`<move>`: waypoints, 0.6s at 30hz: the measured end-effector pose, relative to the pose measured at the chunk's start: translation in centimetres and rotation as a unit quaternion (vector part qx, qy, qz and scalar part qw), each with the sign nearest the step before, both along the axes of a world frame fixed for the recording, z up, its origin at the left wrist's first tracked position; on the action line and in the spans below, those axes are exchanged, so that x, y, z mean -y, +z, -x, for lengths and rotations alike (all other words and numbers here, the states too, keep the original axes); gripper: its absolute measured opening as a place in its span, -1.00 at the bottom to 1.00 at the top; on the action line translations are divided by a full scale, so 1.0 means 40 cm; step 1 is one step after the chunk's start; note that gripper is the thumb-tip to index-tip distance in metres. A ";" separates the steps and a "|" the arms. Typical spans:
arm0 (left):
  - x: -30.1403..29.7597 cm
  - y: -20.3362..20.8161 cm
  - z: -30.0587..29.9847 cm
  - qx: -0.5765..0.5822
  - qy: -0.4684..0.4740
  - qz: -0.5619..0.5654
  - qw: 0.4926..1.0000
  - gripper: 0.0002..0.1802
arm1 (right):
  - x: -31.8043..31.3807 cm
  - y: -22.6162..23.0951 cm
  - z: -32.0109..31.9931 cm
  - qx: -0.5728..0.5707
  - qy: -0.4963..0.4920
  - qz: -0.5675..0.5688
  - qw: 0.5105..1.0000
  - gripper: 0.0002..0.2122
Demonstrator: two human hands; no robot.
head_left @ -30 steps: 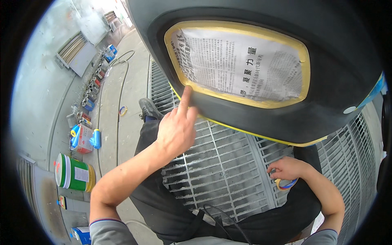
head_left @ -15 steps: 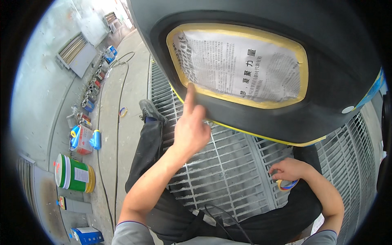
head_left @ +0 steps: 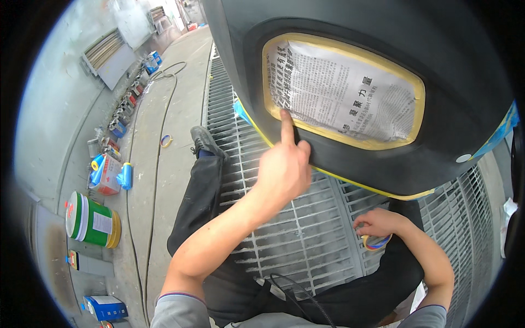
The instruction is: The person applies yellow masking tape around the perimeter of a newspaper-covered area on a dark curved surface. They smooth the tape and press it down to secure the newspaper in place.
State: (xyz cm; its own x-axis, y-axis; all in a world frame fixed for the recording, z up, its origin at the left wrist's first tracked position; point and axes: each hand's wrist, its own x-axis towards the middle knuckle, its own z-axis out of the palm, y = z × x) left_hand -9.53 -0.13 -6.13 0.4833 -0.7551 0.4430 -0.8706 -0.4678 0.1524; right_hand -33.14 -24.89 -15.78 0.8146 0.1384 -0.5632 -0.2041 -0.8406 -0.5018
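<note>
A dark grey bumper-like panel (head_left: 339,33) stands in front of me, with a rounded window covered by newspaper (head_left: 333,87). Yellow masking tape (head_left: 350,143) frames the paper all round. My left hand (head_left: 284,167) touches the tape's lower left corner with its outstretched index finger; its other fingers curl in and hold nothing. Above my bent leg, my right hand (head_left: 378,223) is closed on a roll of masking tape (head_left: 374,245), which hangs below the fingers. Yellow and blue strips edge the panel's lower rim.
Metal grating (head_left: 295,229) lies under me and the panel. Along the left wall are several cans, a box (head_left: 106,177) with blue rolls, a green bucket (head_left: 93,221) and a blue tin (head_left: 106,308). A hose (head_left: 157,208) and another tape roll (head_left: 166,141) lie on the floor.
The view has shifted, so the panel sits further right in it. My left index finger stays at the lower left corner of the tape frame. My right hand keeps its tape roll.
</note>
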 end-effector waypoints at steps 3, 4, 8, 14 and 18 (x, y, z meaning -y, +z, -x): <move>-0.016 -0.030 0.026 -0.050 -0.058 0.049 0.996 -0.74 | 0.029 -0.057 0.003 0.042 0.015 -0.006 0.999 -0.63; -0.025 -0.034 0.023 -0.044 -0.085 0.061 0.994 -0.74 | 0.039 -0.071 0.004 0.045 0.017 -0.006 0.999 -0.63; -0.082 -0.058 -0.020 0.049 -0.173 0.075 0.981 -0.75 | 0.045 -0.075 0.010 0.043 0.019 -0.008 0.999 -0.63; -0.087 0.009 -0.130 0.176 -0.245 -0.074 0.951 -0.77 | 0.052 -0.066 0.017 0.009 -0.013 -0.011 1.000 -0.62; -0.093 0.036 -0.181 0.226 -0.224 -0.161 0.934 -0.71 | 0.054 -0.062 0.021 0.017 -0.014 -0.016 1.000 -0.63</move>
State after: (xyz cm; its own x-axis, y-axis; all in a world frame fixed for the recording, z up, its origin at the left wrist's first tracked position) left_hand -2.28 3.59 -4.70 -0.0944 -0.9659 0.2413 -0.9317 0.0003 -0.3631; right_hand -33.97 -27.04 -18.26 0.8371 0.1320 -0.5309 -0.2104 -0.8182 -0.5351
